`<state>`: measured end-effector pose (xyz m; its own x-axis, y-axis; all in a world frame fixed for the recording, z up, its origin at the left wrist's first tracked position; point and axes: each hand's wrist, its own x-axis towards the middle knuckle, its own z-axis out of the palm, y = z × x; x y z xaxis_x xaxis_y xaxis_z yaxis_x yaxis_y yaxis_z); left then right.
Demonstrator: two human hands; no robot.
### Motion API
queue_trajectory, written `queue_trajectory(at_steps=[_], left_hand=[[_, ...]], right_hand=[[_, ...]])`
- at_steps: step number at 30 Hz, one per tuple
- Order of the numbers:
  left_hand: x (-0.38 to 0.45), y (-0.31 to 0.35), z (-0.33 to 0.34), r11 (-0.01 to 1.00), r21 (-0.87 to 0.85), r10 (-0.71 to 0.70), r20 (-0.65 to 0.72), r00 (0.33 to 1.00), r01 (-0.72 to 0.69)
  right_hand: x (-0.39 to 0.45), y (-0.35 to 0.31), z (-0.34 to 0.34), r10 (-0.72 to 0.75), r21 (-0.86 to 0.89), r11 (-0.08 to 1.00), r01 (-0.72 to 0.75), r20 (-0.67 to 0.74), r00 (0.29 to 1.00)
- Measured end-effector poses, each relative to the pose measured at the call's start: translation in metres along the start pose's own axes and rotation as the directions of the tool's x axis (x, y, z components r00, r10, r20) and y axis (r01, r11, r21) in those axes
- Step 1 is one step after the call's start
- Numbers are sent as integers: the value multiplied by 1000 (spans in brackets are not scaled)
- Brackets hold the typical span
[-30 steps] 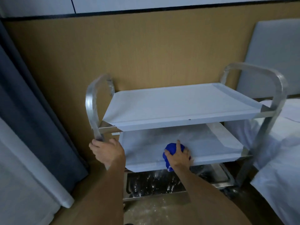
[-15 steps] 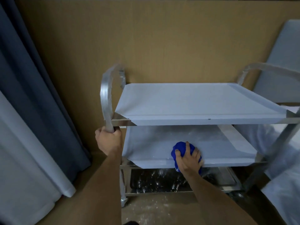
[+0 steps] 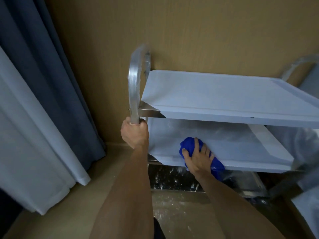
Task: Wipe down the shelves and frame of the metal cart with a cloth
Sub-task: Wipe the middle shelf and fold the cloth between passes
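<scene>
A three-tier metal cart stands against the tan wall. Its top shelf [image 3: 224, 95] and middle shelf [image 3: 241, 149] are covered in pale film; the bottom shelf [image 3: 172, 180] is bare, speckled metal. My left hand [image 3: 134, 133] is wrapped around the cart's left handle post [image 3: 133, 87], just below the top shelf's corner. My right hand [image 3: 198, 159] presses a bunched blue cloth [image 3: 189, 145] flat onto the front left part of the middle shelf. A tail of the cloth hangs over the shelf's front edge.
Dark blue and white curtains [image 3: 43, 100] hang close on the left. The tan wall [image 3: 207, 31] is right behind the cart. White covered items [image 3: 307, 144] sit at the right edge, beside the cart's right handle [image 3: 300, 62]. The floor [image 3: 181, 213] below is dusty.
The view has swung left and down, so the cart now sits further right. My left hand has stayed on the handle post. The cloth hand has shifted slightly along the middle shelf's front.
</scene>
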<state>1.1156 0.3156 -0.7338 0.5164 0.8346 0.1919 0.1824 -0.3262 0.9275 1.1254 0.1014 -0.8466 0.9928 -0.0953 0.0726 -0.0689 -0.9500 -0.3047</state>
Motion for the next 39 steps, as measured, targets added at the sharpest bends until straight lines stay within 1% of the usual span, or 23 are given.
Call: queue_trajectory(at_steps=[3,6,8,10,14,17,20,22,24,27,30,32,34,36,37,39], left_hand=[[0,-1,-1,1000,-5,-4,25,1000,4],[-1,-2,-3,999,-19,30,43,999,-29],[2,-4,-3,998,-7,59,47,997,-59],[6,-9,-3,998,3,63,35,997,-63],[4,-11,-2,997,3,73,18,997,-73],[-1,-5,-4,996,40,80,3,997,-80],[-5,-1,-7,993,90,70,7,998,-70],[-7,0,-8,992,102,67,13,998,-68],[-11,2,-10,992,110,63,21,998,-65],[-15,3,-13,992,102,68,46,997,-72],[-17,3,-14,994,80,71,68,995,-77],[-19,2,-16,994,67,79,65,995,-83],[-21,2,-18,995,63,73,65,995,-77],[-21,0,-17,996,59,68,51,996,-71],[-21,0,-16,997,52,60,42,997,-62],[-22,2,-13,999,36,34,23,999,-35]], right_hand=[[-7,-56,12,-162,34,987,160,108,981],[-20,-114,23,-358,67,934,352,179,916],[-31,-138,28,-398,66,917,393,194,897],[-34,-146,33,-385,66,923,380,165,908],[-31,-135,37,-378,86,925,369,142,915],[-36,-125,37,-361,118,929,350,89,928],[-38,-98,38,-344,107,935,339,35,938],[-39,-66,35,-299,84,951,297,12,954],[-38,-30,26,-230,66,971,231,-21,973],[-28,23,9,-113,103,988,117,-44,993],[-11,65,-13,99,122,988,-94,-41,994],[-1,74,-25,247,159,956,-246,10,969],[4,66,-29,298,183,934,-306,69,952],[0,49,-21,262,160,949,-270,70,962],[-5,40,-16,215,134,966,-221,57,975],[-17,15,-5,67,68,995,-70,51,996]])
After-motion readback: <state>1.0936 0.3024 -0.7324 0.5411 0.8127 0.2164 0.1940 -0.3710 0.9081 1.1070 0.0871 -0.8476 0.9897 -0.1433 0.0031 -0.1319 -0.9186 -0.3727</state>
